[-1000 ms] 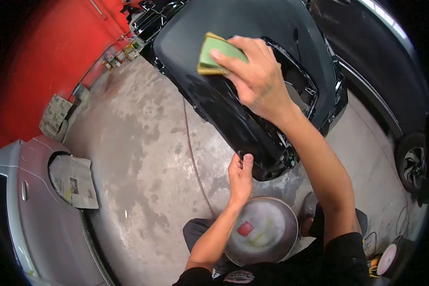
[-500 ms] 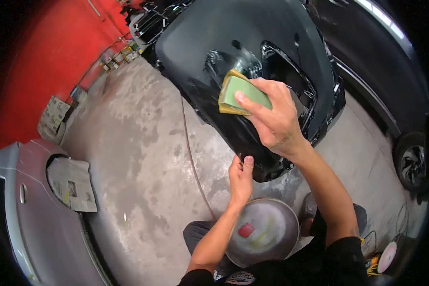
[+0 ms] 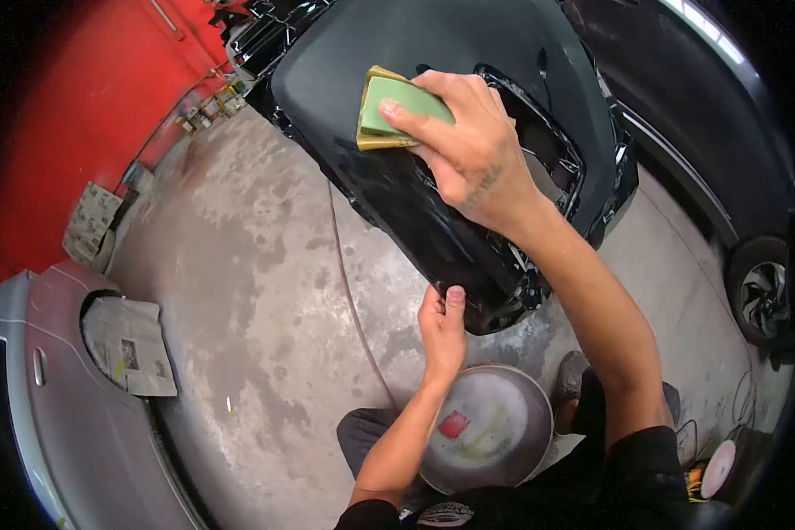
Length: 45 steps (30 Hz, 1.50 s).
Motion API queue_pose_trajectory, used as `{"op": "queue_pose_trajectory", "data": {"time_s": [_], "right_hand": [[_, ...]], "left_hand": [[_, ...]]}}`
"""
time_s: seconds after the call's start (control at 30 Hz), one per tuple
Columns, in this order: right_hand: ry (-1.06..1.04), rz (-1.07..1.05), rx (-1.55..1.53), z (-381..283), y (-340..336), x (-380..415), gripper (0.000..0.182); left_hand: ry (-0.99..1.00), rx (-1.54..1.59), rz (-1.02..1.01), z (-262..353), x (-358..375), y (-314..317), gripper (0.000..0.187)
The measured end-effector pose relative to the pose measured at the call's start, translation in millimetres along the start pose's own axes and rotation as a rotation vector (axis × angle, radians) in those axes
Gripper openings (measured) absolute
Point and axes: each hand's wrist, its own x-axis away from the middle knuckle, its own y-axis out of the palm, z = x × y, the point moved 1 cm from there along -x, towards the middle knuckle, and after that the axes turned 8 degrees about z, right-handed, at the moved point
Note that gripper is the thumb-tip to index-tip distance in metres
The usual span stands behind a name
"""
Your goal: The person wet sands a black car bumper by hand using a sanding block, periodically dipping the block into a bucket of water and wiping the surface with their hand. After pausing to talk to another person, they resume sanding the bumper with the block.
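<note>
A black car bumper [image 3: 362, 53] stretches from the top of the view down toward my knees, with a recessed opening on its right side. My right hand [image 3: 477, 150] presses a green sanding block [image 3: 402, 104], wrapped in yellowish sandpaper, against the bumper's upper surface. The hand covers part of the opening. At the bumper's near end, my left hand [image 3: 442, 331] grips the edge, thumb on top; the fingertips behind it are hidden. Below, between my legs, a round basin [image 3: 539, 397] holds cloudy water and a small red piece.
A car panel with newspaper masking [image 3: 132, 349] stands at left. A dark car [image 3: 698, 97] with a wheel [image 3: 762, 291] is at right. A hose [image 3: 344, 283] crosses the concrete floor. A disc-shaped pad tool [image 3: 720, 468] lies lower right, and cans [image 3: 210, 106] line the red wall.
My right hand has slid the sanding block up and to the left along the bumper. My left hand keeps its hold on the near edge.
</note>
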Motion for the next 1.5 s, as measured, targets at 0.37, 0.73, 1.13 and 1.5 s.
{"op": "queue_pose_trajectory", "data": {"time_s": [0.37,0.73,1.13,1.5], "right_hand": [[0.040,0.068,-0.020,0,-1,6,0.043],[0.063,0.087,-0.024,0,-8,28,0.046],[0.099,0.045,-0.085,-5,-20,32,0.045],[0.047,0.049,-0.068,-2,-15,34,0.049]], "left_hand": [[0.001,-0.009,0.016,-2,1,-4,0.037],[0.010,0.036,0.018,2,0,2,0.045],[-0.014,-0.053,0.014,-6,-2,-4,0.052],[0.028,-0.018,0.016,0,-3,-1,0.049]]}}
